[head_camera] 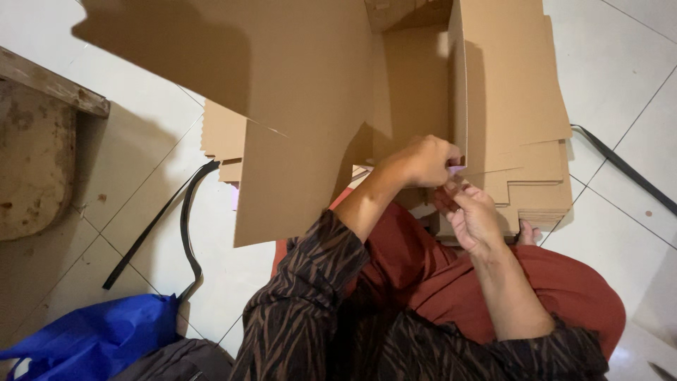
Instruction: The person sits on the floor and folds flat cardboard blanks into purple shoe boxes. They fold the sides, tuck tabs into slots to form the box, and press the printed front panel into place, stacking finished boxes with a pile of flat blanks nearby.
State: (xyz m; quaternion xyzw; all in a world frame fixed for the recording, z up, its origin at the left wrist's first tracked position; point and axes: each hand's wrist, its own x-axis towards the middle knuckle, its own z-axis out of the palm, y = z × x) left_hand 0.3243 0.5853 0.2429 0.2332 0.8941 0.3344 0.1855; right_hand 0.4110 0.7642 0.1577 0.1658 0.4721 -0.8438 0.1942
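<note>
Both hands, left hand [423, 161] and right hand [471, 215], pinching one cardboard box [310, 106] flap edge above the flat stack [536, 176]; risk of tearing if tugged unevenly.

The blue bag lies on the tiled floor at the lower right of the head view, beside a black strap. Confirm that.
Wrong side. In the head view the blue bag lies at the lower left of the tiled floor, beside the black strap.
</note>
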